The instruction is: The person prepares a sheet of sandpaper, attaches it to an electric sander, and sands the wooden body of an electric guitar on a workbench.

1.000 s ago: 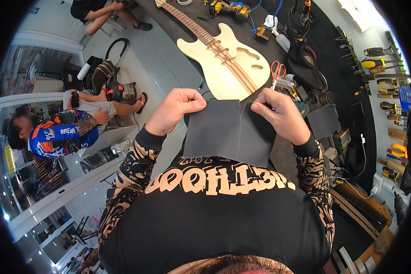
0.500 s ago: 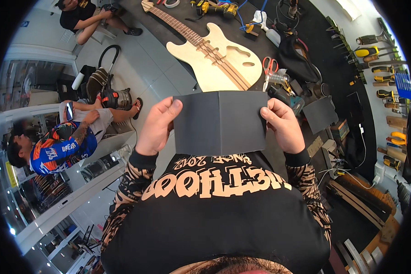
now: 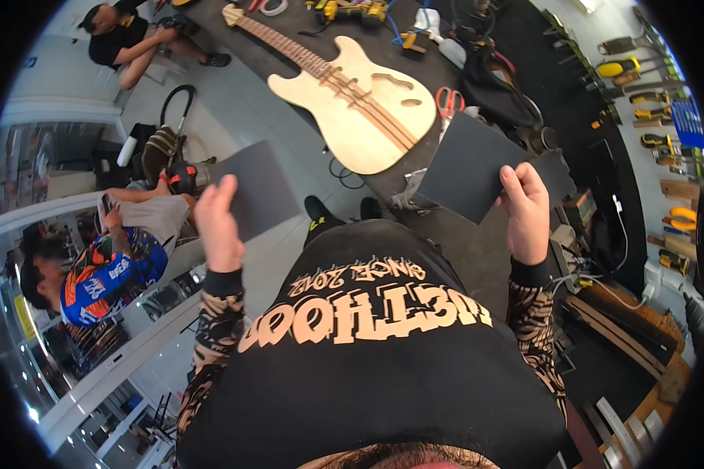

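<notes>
In my left hand (image 3: 219,223) is a dark grey piece of sandpaper (image 3: 262,191), pinched at its near left edge and tilted out over the floor. My right hand (image 3: 529,211) pinches a second dark grey piece of sandpaper (image 3: 471,168) between thumb and fingers, at its right edge. The two pieces are wide apart, one on either side of my body. Beyond them, an unfinished pale wooden electric guitar (image 3: 352,141) lies on the dark workbench, its neck pointing to the far left. The right piece hangs near the guitar's lower end.
Red-handled scissors (image 3: 449,102) lie right of the guitar. A yellow cordless drill (image 3: 352,11) is at the bench's far side. Hand tools (image 3: 653,141) line the right wall. Two people sit at left, one in a blue shirt (image 3: 133,266), near a shop vacuum (image 3: 184,176).
The creased sheet held in both hands has come apart into two pieces. My hands have moved away from each other, left and right, each with one piece.
</notes>
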The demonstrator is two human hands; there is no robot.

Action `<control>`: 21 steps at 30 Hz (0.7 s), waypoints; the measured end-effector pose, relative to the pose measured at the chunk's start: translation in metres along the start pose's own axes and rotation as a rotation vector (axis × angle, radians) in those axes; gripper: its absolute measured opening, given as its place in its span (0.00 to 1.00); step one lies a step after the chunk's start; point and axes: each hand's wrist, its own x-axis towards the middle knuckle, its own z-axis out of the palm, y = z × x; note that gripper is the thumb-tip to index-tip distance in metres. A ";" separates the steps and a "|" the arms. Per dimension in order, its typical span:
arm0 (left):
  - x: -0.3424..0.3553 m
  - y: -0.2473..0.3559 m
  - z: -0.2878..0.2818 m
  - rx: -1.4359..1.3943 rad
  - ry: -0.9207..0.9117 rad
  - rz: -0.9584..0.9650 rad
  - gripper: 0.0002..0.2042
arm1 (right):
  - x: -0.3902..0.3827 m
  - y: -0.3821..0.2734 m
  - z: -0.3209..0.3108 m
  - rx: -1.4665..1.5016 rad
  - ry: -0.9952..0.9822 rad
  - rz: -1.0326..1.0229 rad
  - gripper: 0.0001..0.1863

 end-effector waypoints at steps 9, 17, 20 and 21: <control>0.012 -0.021 0.044 -0.219 -0.203 -0.100 0.13 | 0.081 0.119 -0.149 -0.326 0.555 0.337 0.35; -0.021 0.027 0.185 -0.052 -0.820 0.057 0.13 | -0.007 0.063 -0.022 0.072 -0.319 0.049 0.33; -0.024 0.023 0.239 0.110 -1.042 0.198 0.12 | -0.024 0.061 0.013 0.189 -0.251 0.036 0.25; -0.026 0.022 0.252 0.070 -1.106 0.118 0.12 | -0.031 0.060 0.015 0.207 -0.160 0.031 0.21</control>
